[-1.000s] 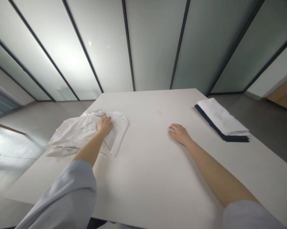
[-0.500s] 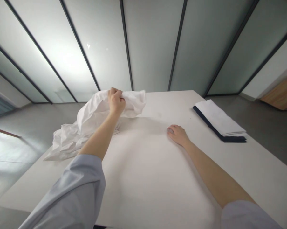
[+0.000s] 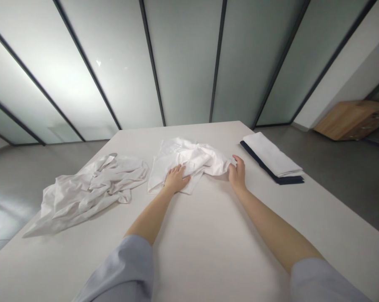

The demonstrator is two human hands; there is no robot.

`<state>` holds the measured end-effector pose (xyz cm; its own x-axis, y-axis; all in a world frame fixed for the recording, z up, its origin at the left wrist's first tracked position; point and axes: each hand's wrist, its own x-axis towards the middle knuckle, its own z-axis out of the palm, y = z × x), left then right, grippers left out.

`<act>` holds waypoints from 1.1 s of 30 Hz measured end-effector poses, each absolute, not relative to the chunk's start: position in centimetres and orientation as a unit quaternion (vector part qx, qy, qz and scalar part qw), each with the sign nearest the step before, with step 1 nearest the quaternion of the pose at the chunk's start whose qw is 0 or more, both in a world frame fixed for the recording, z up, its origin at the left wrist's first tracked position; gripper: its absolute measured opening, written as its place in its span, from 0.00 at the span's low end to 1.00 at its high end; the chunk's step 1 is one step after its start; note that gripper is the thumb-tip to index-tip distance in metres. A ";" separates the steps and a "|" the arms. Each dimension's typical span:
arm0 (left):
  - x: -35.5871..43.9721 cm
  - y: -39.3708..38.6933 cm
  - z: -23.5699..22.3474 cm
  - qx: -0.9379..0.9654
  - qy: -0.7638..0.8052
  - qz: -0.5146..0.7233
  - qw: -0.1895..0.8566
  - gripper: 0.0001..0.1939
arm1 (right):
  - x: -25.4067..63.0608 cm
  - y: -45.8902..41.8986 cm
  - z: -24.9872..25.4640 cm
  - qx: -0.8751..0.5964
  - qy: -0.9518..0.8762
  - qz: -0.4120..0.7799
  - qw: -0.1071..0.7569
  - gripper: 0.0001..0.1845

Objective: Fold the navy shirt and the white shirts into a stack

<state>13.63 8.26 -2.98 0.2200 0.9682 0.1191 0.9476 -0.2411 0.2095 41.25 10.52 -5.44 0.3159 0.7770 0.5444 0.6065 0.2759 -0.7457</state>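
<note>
A crumpled white cloth (image 3: 192,156) lies partly spread across the middle of the white table. On its near left part rests my left hand (image 3: 176,178), open, palm down with the fingers spread. At the right end of that cloth, my right hand (image 3: 237,173) pinches the edge between thumb and fingers, lifting it slightly off the tabletop. To the left is a second heap of rumpled white cloth (image 3: 95,191), apart from both hands.
A folded white cloth (image 3: 273,154) on a folded dark navy cloth (image 3: 290,180) lies near the right edge of the white table (image 3: 214,247). Frosted glass panels (image 3: 186,63) stand behind it. A wooden cabinet (image 3: 349,119) is on the floor at far right.
The white cloth my left hand held up over the heap now lies mid-table, separate from it. My left hand has opened on it; my right hand has taken its right end.
</note>
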 end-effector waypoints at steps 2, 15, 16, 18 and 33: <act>13.2 8.3 -3.4 0.780 0.612 0.116 0.058 0.28 | 40.9 10.4 -5.4 -0.583 -0.600 0.123 0.534 0.26; 13.0 8.5 -3.6 0.778 0.608 0.148 0.052 0.27 | 37.0 7.3 -3.2 -0.401 -0.875 0.084 0.257 0.09; 12.9 8.6 -3.6 0.777 0.609 0.149 0.052 0.26 | 37.0 7.3 -3.2 -0.405 -0.874 0.088 0.254 0.09; 12.5 8.9 -3.5 0.771 0.617 0.151 0.054 0.24 | 37.1 7.3 -3.2 -0.407 -0.869 0.119 0.255 0.09; 10.8 8.7 -2.1 0.694 0.693 0.196 0.022 0.21 | 41.9 9.6 -4.1 -0.629 -0.587 0.174 0.479 0.16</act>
